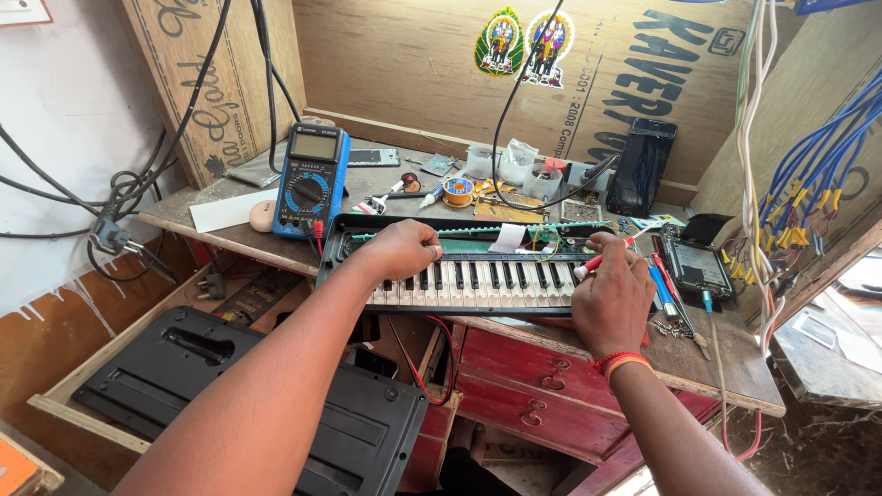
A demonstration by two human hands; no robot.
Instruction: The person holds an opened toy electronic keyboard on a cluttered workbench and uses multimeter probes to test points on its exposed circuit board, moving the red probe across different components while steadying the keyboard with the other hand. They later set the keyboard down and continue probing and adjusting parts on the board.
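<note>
1. Two hands are working on the opened keyboard point(469, 266) lying on the bench point(735, 367).
2. Left hand point(401, 248) is pressing, fingers curled, on the keyboard's rim, gripping nothing.
3. Right hand point(611, 298) is pinching a red screwdriver point(597, 261).
4. Exposed board is probably fragile; holding the stiff case edges seems safer.

blue multimeter's grey screen point(314, 145), two oval stickers point(525, 42)

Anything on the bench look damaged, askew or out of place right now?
Yes. The keyboard has no top cover, so its green circuit board lies bare, and it overhangs the table edge. A black cover panel lies below left. The left hand rests on it; the right hand holds a red-handled tool.
</note>
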